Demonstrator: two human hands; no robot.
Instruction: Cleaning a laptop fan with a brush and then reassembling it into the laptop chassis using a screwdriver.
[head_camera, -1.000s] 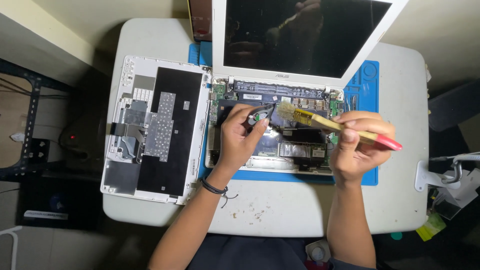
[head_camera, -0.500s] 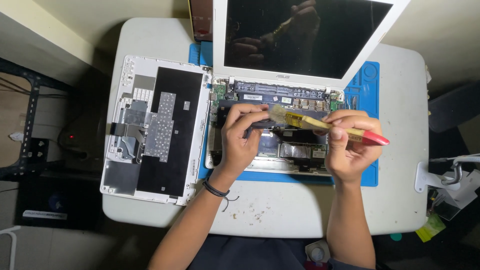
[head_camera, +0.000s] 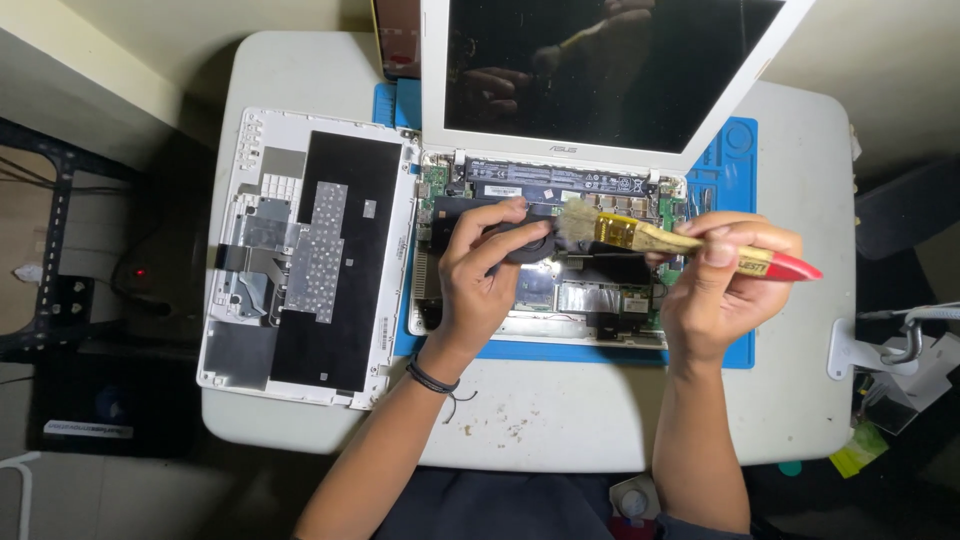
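White counter (head_camera: 560, 420), blue mat (head_camera: 735, 180) | left hand (head_camera: 480, 275) grips black fan (head_camera: 520, 243) | right hand (head_camera: 725, 285) grips brush (head_camera: 650, 237) | risk: bristles may snag open laptop (head_camera: 590, 300) cables, fan could slip.

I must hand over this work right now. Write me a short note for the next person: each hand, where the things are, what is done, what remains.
Left hand: holds a small black fan part raised over the open laptop base.
Right hand: grip on a paintbrush, bristles touching the fan part.
Things: the removed keyboard cover lies face down to the left, on the white table; a blue mat is under the laptop.
Done: cover off, board exposed.
Left: brushing looks unfinished; cover is not yet refitted.
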